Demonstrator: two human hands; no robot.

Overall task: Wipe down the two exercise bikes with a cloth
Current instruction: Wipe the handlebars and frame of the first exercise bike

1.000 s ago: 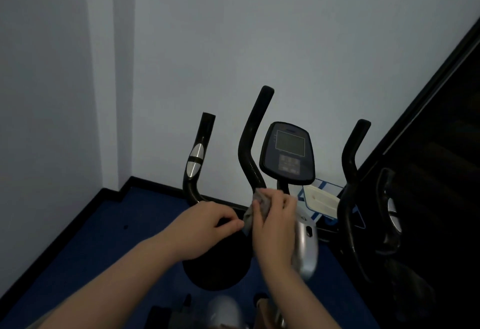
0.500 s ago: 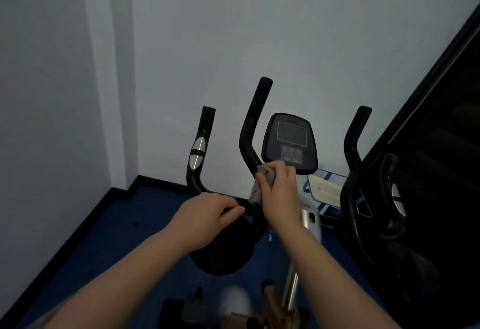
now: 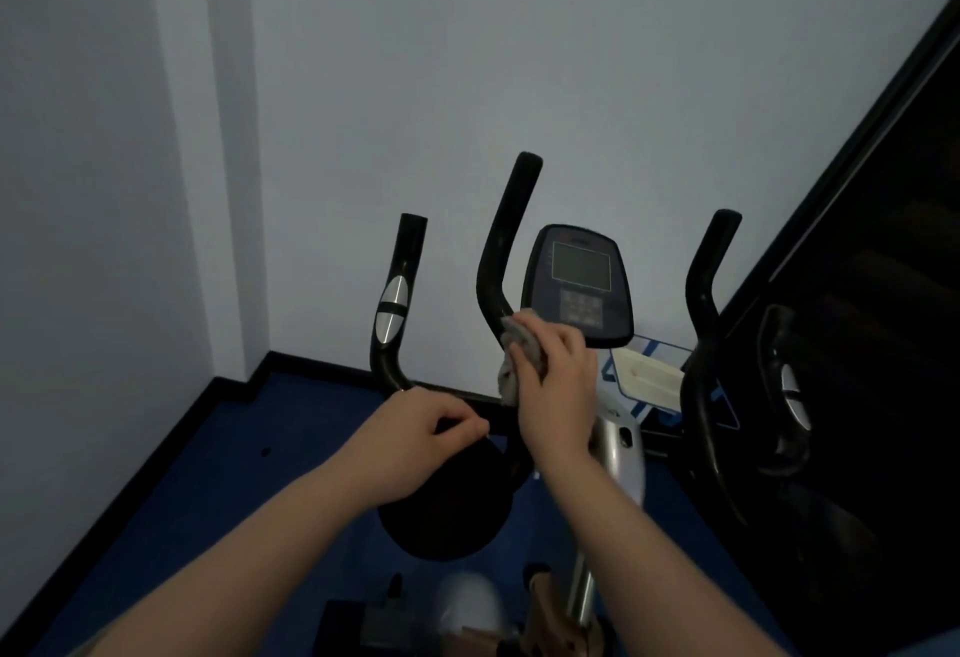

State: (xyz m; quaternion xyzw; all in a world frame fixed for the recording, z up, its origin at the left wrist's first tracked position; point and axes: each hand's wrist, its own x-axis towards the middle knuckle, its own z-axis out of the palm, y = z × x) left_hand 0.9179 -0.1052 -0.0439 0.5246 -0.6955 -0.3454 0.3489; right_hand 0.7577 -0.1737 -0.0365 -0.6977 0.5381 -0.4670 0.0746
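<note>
At room corner, nearer exercise bike [image 3: 613,454] mid-wipe; second bike [image 3: 706,396] at right looked not yet reached. Right hand [image 3: 558,386] pressed crumpled grey cloth [image 3: 519,350], soft and bunched, on curved matte-black handlebar [image 3: 501,261]. Left hand [image 3: 415,438] curled its grip round the lower bar.

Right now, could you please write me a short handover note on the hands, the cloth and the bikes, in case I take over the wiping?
Right hand: grip on the grey cloth, pressing it on the lower curve of the middle handlebar, beside the console.
Left hand: curled on the handlebar crossbar, holding no cloth, above the black seat.
Done: cannot tell which surfaces are already wiped.
Left: upper part of this handlebar, console, the left handlebar, the right handlebar, seat, frame; then the second bike.
</note>
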